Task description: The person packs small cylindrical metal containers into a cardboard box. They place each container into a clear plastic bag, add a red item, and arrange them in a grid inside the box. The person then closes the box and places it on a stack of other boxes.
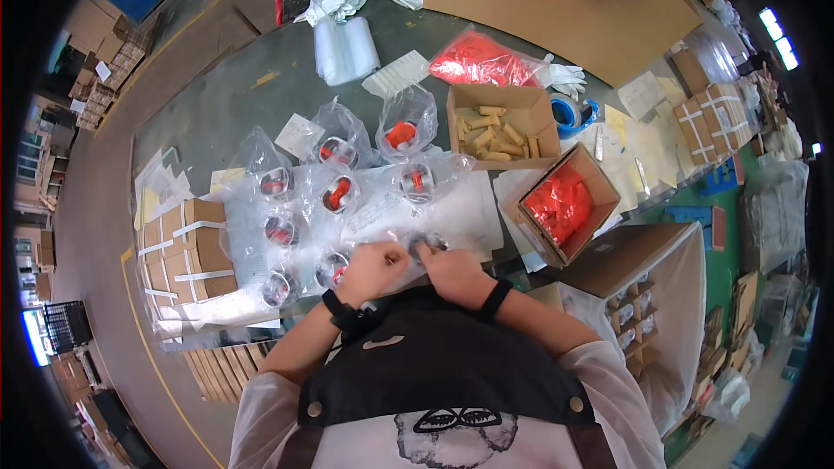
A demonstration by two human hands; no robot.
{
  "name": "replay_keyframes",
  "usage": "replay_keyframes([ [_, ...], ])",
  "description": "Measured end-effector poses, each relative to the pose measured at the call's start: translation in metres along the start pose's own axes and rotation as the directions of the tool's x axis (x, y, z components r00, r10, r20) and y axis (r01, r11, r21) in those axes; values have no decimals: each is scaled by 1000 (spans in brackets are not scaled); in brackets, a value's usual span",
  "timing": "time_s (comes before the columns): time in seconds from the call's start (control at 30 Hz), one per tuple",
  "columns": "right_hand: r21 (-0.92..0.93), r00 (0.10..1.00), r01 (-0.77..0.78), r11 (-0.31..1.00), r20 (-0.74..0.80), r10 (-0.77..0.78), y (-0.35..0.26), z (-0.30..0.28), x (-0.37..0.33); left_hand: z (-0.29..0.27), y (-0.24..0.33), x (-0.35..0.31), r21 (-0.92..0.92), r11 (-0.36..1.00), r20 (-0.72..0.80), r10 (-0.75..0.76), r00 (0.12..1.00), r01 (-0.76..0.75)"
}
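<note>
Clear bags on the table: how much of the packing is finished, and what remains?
About nine filled clear bags with red-and-metal parts lie on the table; those look done. The left hand and right hand hold one more bag between them. Red parts remain in the open box, so more seems left.

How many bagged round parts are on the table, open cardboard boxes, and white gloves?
Clear bags with a round part, including the one in both hands: 9
Open cardboard boxes, tan pieces and red bags: 2
White gloves: 3
Total: 14
</note>
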State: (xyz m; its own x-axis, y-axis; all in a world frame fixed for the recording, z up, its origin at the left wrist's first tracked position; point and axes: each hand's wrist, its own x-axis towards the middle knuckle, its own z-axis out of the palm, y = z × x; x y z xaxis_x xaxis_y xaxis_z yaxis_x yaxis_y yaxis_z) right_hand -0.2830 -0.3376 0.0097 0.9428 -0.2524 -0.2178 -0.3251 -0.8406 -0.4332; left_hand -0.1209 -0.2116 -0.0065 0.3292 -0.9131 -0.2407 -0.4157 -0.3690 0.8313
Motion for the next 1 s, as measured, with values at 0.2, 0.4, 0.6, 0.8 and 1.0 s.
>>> replay_keyframes([
  [0.2, 231, 994, -69, 971, -61, 86, 78, -52, 7, -11, 25, 62, -145, 989, -362, -53, 931, 0],
  [0.4, 442, 866, 205, 873, -497, 48, 71, -37, 64, -10, 13, 68, -18, 989, 66, 149, 987, -148],
  [0.6, 234, 999, -47, 971, 32, 41, 50, -15, 77, 1, 9, 16, -268, 963, -1, -22, 1000, 21],
  [0.8, 518, 966, -104, 849, -150, 210, 35, -23, 57, 17, 29, 6, 507, 860, -56, -29, 998, 54],
  [1.0, 171, 958, 124, 977, -276, -74, 37, -10, 42, 15, 26, 33, 489, 870, -13, -65, 998, 63],
])
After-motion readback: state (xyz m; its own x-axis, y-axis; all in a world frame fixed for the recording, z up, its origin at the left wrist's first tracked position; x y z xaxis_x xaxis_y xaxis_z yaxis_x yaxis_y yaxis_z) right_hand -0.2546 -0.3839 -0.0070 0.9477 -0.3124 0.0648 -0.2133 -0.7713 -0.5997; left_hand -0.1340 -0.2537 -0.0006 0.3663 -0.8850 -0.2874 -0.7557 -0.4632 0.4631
